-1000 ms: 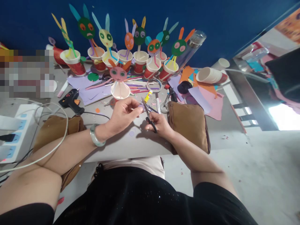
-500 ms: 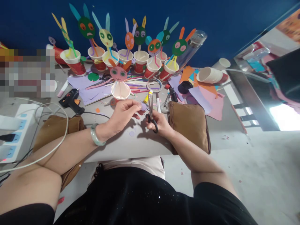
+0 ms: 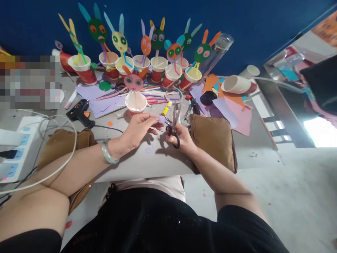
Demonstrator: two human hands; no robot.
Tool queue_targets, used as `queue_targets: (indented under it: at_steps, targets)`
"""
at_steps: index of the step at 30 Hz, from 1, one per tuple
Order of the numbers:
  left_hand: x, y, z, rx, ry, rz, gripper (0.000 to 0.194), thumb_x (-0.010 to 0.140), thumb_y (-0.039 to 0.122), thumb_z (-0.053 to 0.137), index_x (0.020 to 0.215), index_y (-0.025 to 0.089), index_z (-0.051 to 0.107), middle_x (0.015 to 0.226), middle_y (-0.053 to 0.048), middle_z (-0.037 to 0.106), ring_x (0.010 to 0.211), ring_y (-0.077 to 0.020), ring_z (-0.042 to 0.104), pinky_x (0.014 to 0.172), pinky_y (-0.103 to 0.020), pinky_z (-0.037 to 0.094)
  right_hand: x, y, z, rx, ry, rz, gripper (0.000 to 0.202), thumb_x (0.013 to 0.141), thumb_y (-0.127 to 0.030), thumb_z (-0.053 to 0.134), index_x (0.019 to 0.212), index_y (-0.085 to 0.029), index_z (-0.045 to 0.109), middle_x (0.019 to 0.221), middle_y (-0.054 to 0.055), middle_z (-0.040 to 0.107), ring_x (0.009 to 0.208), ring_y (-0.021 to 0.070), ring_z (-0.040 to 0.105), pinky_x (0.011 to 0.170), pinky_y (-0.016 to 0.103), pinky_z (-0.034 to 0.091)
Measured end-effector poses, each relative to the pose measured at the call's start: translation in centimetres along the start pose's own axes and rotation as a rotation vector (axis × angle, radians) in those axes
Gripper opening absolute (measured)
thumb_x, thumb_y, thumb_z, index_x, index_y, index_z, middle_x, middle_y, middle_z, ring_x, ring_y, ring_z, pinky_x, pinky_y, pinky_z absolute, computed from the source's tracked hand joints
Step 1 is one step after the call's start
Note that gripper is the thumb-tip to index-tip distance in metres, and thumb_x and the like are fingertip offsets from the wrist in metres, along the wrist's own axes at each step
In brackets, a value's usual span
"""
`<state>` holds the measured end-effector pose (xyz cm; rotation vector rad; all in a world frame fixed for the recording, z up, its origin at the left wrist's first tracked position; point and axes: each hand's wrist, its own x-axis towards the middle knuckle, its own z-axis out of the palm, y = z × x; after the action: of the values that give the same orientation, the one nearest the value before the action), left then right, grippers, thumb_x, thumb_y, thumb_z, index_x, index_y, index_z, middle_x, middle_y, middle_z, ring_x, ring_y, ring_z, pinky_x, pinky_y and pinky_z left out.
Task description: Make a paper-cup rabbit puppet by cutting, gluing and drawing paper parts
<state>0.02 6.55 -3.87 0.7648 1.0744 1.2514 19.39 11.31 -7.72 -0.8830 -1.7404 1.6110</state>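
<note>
Between thumb and forefinger, my left hand point(image 3: 143, 128) pinches a small purple paper piece point(image 3: 161, 119). Just to its right, my right hand point(image 3: 183, 138) grips black-handled scissors point(image 3: 175, 123), their blades pointing up and parted. The scissors stand apart from the paper. On the table below my hands lies a small pale purple paper disc point(image 3: 149, 150). Directly beyond my left hand stands a paper cup point(image 3: 136, 104) holding a pink rabbit face point(image 3: 134, 82) with orange ears. A yellow glue stick point(image 3: 166, 109) lies past my fingertips.
Several cups with paper rabbit faces point(image 3: 120, 43) line the blue wall. A glue gun point(image 3: 80, 114) and purple sheets point(image 3: 105, 105) lie left. Brown cushions point(image 3: 212, 142) flank my arms. Stacked cups point(image 3: 237, 85) lie right; a power strip point(image 3: 25, 147) and cable are far left.
My right hand has moved slightly right with the scissors, tilting them rightward and parting the blades. My left hand stays nearly still with the purple piece.
</note>
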Motion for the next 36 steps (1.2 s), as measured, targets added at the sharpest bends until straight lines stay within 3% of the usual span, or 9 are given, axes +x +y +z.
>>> queue_targets:
  at_steps: [5, 12, 17, 21, 26, 29, 36]
  targets:
    - [0.1, -0.1, -0.1, -0.002, -0.005, 0.003, 0.026, 0.074, 0.038, 0.086, 0.074, 0.018, 0.07, 0.075, -0.003, 0.072, 0.074, -0.0144, 0.069, 0.058, -0.023, 0.056, 0.0, 0.2, 0.0, 0.016, 0.001, -0.016, 0.071, 0.059, -0.081, 0.082, 0.086, -0.023, 0.053, 0.07, -0.002, 0.062, 0.058, 0.0126, 0.052, 0.057, 0.028, 0.042]
    - [0.1, 0.1, 0.1, -0.032, 0.02, 0.048, 0.031, 0.068, 0.032, 0.088, 0.071, 0.018, 0.06, 0.065, 0.002, 0.067, 0.065, -0.0106, 0.066, 0.056, -0.02, 0.052, 0.1, -0.2, -0.2, -0.014, 0.227, -0.174, 0.062, 0.07, -0.076, 0.08, 0.089, -0.025, 0.052, 0.073, -0.001, 0.064, 0.06, 0.0139, 0.054, 0.058, 0.03, 0.045]
    - [0.1, 0.5, 0.0, -0.016, 0.038, 0.05, 0.029, 0.073, 0.031, 0.084, 0.074, 0.019, 0.057, 0.067, 0.002, 0.067, 0.067, -0.011, 0.066, 0.057, -0.021, 0.052, 0.7, 0.5, -0.8, -0.008, 0.147, -0.177, 0.061, 0.077, -0.081, 0.069, 0.097, -0.025, 0.057, 0.092, 0.006, 0.072, 0.08, 0.0203, 0.068, 0.076, 0.037, 0.056]
    - [0.2, 0.6, -0.1, 0.011, 0.039, 0.107, 0.032, 0.073, 0.035, 0.085, 0.075, 0.019, 0.057, 0.066, 0.002, 0.066, 0.065, -0.0104, 0.066, 0.057, -0.02, 0.052, 1.6, 1.3, -1.0, -0.151, 0.153, -0.154, 0.064, 0.075, -0.082, 0.071, 0.1, -0.023, 0.06, 0.098, 0.009, 0.072, 0.089, 0.0238, 0.069, 0.087, 0.042, 0.057]
    - [0.2, 0.6, -0.1, 0.035, 0.048, 0.166, 0.023, 0.078, 0.029, 0.078, 0.073, 0.019, 0.058, 0.065, 0.003, 0.066, 0.062, -0.0084, 0.064, 0.055, -0.018, 0.051, 1.9, 0.1, -2.0, -0.291, 0.358, -0.199, 0.054, 0.073, -0.069, 0.081, 0.09, -0.025, 0.055, 0.086, 0.003, 0.07, 0.076, 0.0192, 0.065, 0.075, 0.037, 0.055]
    - [0.1, 0.9, -0.2, 0.04, 0.045, 0.181, 0.019, 0.081, 0.024, 0.074, 0.072, 0.02, 0.058, 0.065, 0.003, 0.066, 0.061, -0.0084, 0.064, 0.055, -0.018, 0.052, 1.0, -1.4, -3.3, -0.448, 0.475, -0.111, 0.052, 0.068, -0.058, 0.088, 0.08, -0.026, 0.049, 0.071, -0.003, 0.062, 0.063, 0.015, 0.055, 0.063, 0.032, 0.049]
    - [0.2, 1.4, -0.5, 0.054, 0.06, 0.254, 0.021, 0.085, 0.017, 0.068, 0.072, 0.022, 0.052, 0.065, 0.004, 0.065, 0.06, -0.008, 0.065, 0.051, -0.017, 0.051, -1.8, -2.4, -8.7, -0.829, 0.452, 0.234, 0.053, 0.05, -0.036, 0.096, 0.079, -0.024, 0.052, 0.066, -0.004, 0.059, 0.064, 0.0162, 0.054, 0.059, 0.03, 0.041]
